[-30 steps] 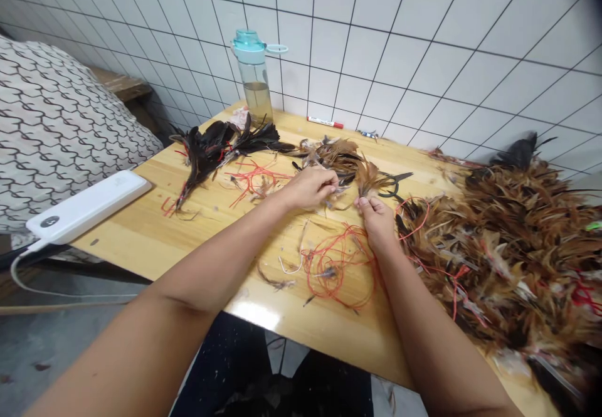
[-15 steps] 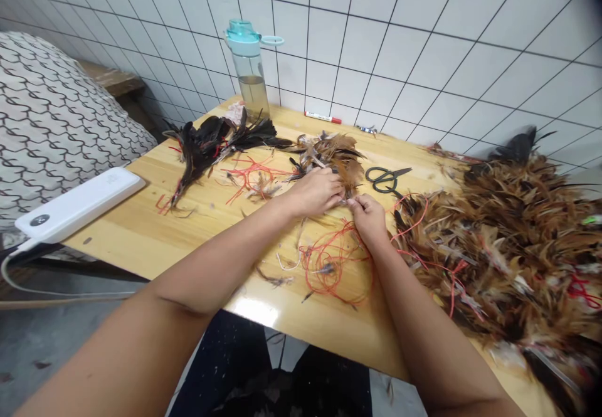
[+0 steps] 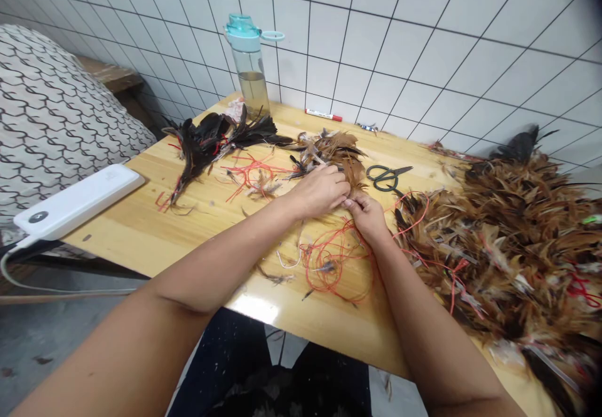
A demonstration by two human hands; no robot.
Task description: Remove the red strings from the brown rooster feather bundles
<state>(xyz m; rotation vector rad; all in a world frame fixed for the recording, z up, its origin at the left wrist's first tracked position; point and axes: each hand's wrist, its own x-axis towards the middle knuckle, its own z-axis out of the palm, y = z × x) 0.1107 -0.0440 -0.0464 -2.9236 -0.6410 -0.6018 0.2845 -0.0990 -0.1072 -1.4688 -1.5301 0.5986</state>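
My left hand [image 3: 318, 190] and my right hand [image 3: 367, 216] meet over the middle of the wooden table [image 3: 141, 216], fingertips touching. Both are closed on a small bunch of brown feathers [image 3: 355, 182] that pokes out just behind them. A small heap of brown feathers [image 3: 329, 147] lies right behind my left hand. A tangle of red thread [image 3: 333, 260] lies on the table under my right wrist. Black scissors [image 3: 386, 177] rest just right of the hands.
A big pile of brown feathers [image 3: 512, 235] covers the table's right side. Black feathers [image 3: 211, 138] and red thread scraps [image 3: 249, 172] lie at the left back. A water bottle [image 3: 251, 69], a red marker [image 3: 323, 115] and a white power bank [image 3: 75, 204] are there too.
The hands have drawn together and back toward the small brown heap. The feather bunch that fanned out over the scissors is now tucked between the fingers, and the scissors show fully.
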